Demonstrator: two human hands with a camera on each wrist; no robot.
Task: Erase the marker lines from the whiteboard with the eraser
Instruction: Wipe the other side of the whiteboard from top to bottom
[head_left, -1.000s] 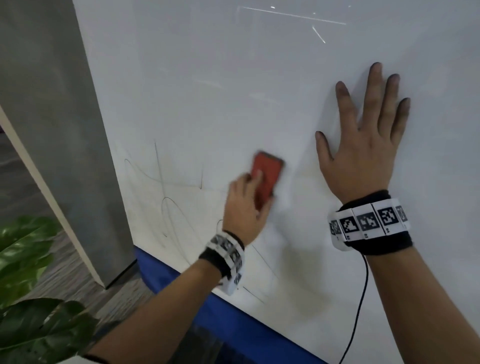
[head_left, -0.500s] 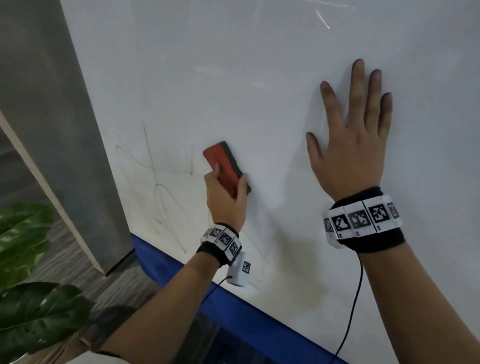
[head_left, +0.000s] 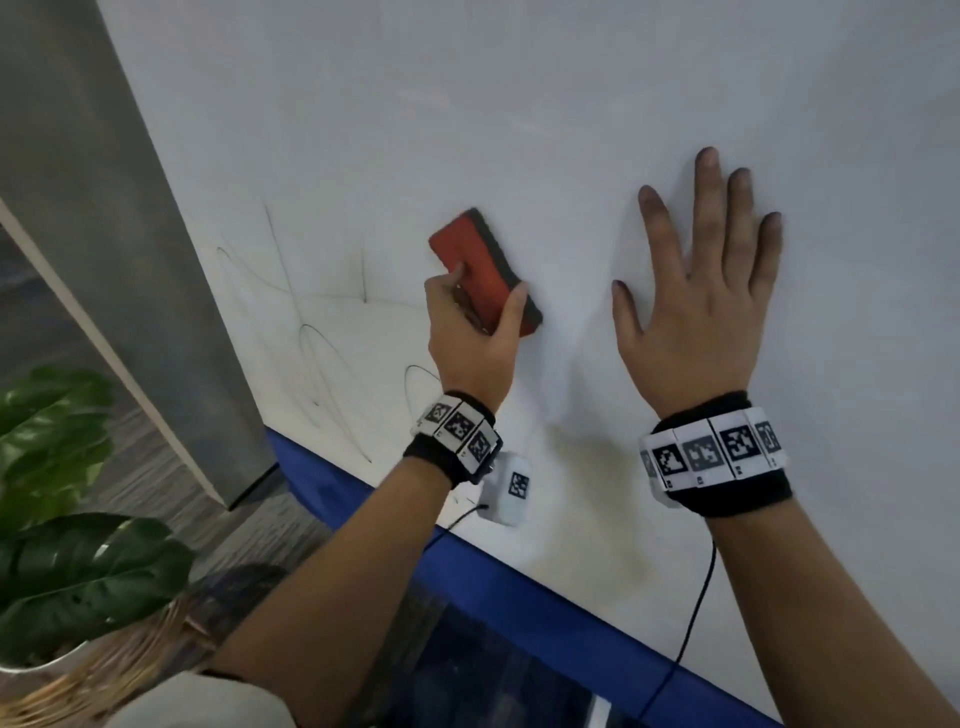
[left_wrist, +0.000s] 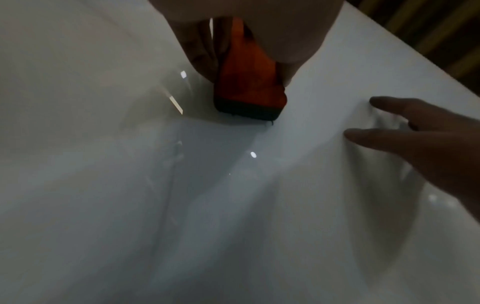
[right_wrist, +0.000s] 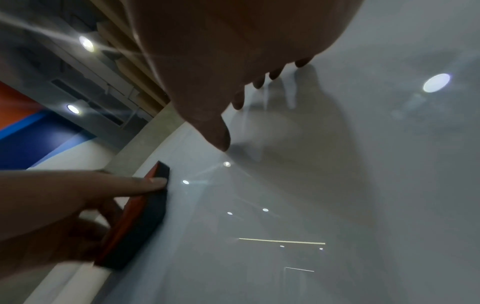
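A red eraser (head_left: 478, 265) with a dark felt face lies flat against the whiteboard (head_left: 467, 130). My left hand (head_left: 467, 332) grips it from below, thumb on one long edge and fingers on the other. Thin black marker lines (head_left: 317, 364) curve over the board's lower left, left of the eraser. My right hand (head_left: 696, 291) lies flat on the board to the eraser's right, fingers spread and pointing up. In the left wrist view the eraser (left_wrist: 246, 82) presses on the board, with the right hand's fingers (left_wrist: 405, 131) at the right. The right wrist view has the eraser (right_wrist: 137, 222) at lower left.
A blue strip (head_left: 519, 597) runs along the board's lower edge. A grey pillar (head_left: 104, 234) stands at the left beside the board. A potted plant (head_left: 62, 519) with large green leaves sits at lower left. A black cable (head_left: 696, 613) hangs from my right wrist.
My left hand swept the eraser from the middle toward the left and turned it, so that its top now leans left. The right hand stayed flat on the board.
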